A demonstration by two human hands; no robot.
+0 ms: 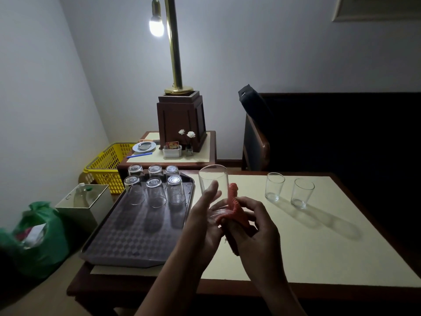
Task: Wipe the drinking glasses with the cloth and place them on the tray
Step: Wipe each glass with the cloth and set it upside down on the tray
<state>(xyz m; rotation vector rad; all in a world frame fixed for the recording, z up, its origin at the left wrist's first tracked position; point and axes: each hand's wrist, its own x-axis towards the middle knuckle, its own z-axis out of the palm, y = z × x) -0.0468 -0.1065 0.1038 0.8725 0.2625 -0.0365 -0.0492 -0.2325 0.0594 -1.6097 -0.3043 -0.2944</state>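
My left hand [206, 214] holds a clear drinking glass [213, 181] upright above the table, fingers around its lower part. Against the right side and base of that glass, my right hand [255, 226] grips an orange-red cloth [234, 202]. Left of my hands lies a dark patterned tray [127, 238] with several glasses [156, 191] standing upside down at its far end. Two more upright glasses, one [274, 187] and another [302, 193], stand on the table to the right.
The cream-topped table [296, 242] has a dark wooden edge. Behind it stands a side table with a brass lamp [175, 65], a saucer and small flowers. A yellow basket [109, 166], a white bin [84, 201] and a green bag [38, 233] sit on the floor at left. A dark chair [257, 137] is at the back right.
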